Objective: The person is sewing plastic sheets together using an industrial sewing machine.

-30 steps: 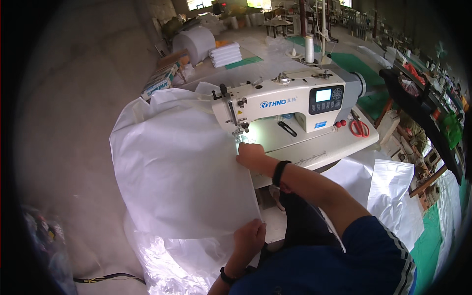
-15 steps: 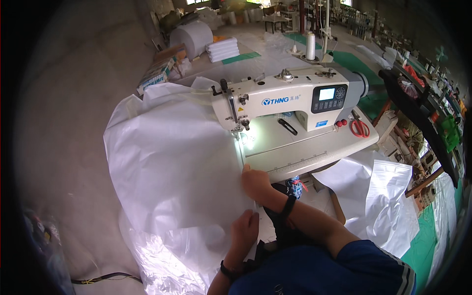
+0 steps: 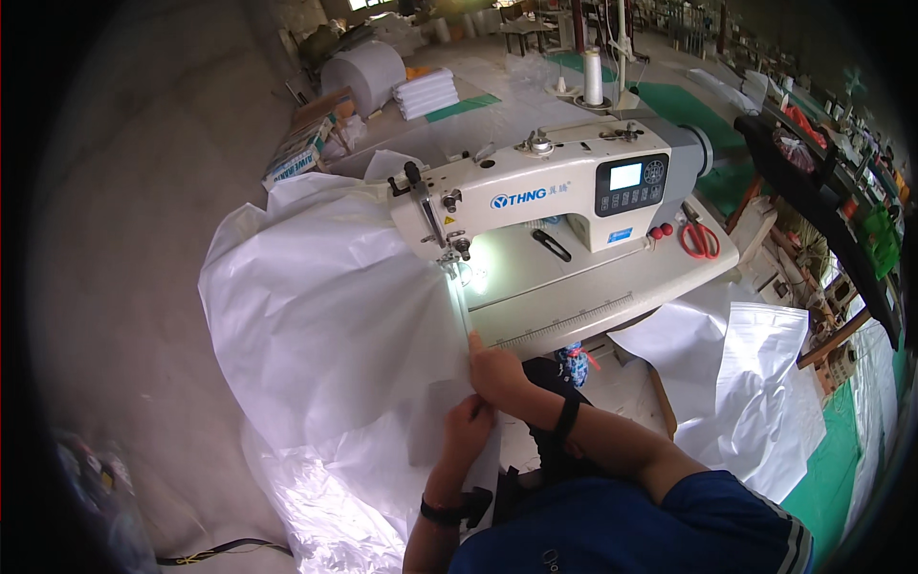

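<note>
A large glossy white sheet hangs to the left of a white sewing machine. Its right edge, a narrow folded strip, runs up under the lit needle area. My right hand is closed on that edge just in front of the machine bed, its index finger lying along the strip. Right below it, my left hand is closed at the same edge and nearly touches the right hand. The left fingertips are partly hidden, as is whatever part of the sheet lies under the presser foot.
On the machine bed lie a black-handled cutter and red-handled scissors. A thread cone stands behind. More white sheeting lies at the right. A large white roll and a folded white stack sit at the back.
My left hand has come up close to the right one. The right hand has slid slightly nearer to me along the edge. The sheet's folds have shifted, and the view has moved a little.
</note>
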### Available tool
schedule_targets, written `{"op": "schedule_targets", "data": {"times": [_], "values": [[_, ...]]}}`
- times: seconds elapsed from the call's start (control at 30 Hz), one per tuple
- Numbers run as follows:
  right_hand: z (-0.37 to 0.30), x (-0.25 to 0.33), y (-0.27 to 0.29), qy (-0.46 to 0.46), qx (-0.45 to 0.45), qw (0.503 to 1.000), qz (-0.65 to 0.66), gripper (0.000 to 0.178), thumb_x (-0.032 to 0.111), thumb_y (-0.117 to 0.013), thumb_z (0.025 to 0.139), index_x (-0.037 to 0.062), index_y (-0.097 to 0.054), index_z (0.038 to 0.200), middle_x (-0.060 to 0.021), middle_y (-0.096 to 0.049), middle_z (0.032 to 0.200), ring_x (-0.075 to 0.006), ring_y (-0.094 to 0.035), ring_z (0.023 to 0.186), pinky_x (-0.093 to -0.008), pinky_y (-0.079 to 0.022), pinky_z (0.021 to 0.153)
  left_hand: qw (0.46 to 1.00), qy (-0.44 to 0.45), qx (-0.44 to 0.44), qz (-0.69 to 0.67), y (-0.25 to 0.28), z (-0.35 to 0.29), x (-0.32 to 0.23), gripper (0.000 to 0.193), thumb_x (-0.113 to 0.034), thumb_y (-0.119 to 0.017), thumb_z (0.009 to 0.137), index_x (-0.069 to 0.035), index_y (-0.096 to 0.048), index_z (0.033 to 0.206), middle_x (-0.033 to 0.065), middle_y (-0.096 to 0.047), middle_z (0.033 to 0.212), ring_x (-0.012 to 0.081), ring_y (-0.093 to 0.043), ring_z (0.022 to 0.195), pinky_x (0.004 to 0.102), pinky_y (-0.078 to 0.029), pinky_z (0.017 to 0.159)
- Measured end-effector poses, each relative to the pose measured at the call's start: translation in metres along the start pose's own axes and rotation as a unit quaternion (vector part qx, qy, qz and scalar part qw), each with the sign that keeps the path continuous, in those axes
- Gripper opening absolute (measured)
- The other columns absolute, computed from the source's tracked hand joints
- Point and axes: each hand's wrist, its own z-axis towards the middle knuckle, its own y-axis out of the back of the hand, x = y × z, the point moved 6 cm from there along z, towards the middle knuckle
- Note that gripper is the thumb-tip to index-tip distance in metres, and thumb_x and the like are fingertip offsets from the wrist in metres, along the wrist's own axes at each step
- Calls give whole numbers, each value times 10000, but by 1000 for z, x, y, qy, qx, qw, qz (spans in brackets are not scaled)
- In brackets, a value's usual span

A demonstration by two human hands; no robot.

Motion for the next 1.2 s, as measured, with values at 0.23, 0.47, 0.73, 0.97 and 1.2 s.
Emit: {"op": "schedule_targets", "data": {"times": [0.23, 0.47, 0.73, 0.97, 1.2], "values": [[-4, 8, 1, -1, 15, 999, -42, 590, 41, -511, 820, -131, -362, 1364, -225, -677, 785, -364, -689, 716, -446, -544, 643, 810, -165, -267, 495, 92, -6, -38, 433, -176, -665, 820, -102, -549, 1231, 154, -553, 1196, 316, -523, 1135, 469, -421, 914], [28, 11, 6, 14, 33, 991, -130, 570, 62, -526, 825, -119, -399, 1350, -163, -692, 783, -311, -695, 700, -404, -546, 609, 801, -139, -330, 479, 178, 43, 8, 602, -143, -682, 791, -142, -470, 1354, 117, -523, 1262, 322, -491, 1186, 477, -374, 980], [68, 11, 13, 47, 4, 983, -179, 447, 64, -533, 849, -130, -502, 1250, -121, -698, 767, -266, -698, 714, -381, -532, 588, 792, -122, -258, 539, 210, 101, 35, 458, -32, -507, 824, -149, -556, 1264, 103, -559, 1264, 312, -501, 1215, 450, -375, 1013], [100, 2, 11, 29, -4, 989, -143, 379, 70, -486, 886, -111, -526, 1216, -125, -699, 786, -281, -698, 744, -396, -532, 609, 826, -93, -226, 508, 224, 133, 43, 414, -26, -478, 847, -152, -568, 1230, 83, -571, 1272, 294, -509, 1225, 434, -379, 1040], [106, -6, 6, 29, -63, 988, -135, 340, 108, -429, 924, -62, -542, 1195, -127, -694, 770, -302, -691, 710, -426, -526, 595, 810, -109, -259, 514, 223, 138, 52, 379, -60, -471, 873, -151, -589, 1222, 84, -596, 1254, 295, -527, 1203, 433, -385, 1034]]}}
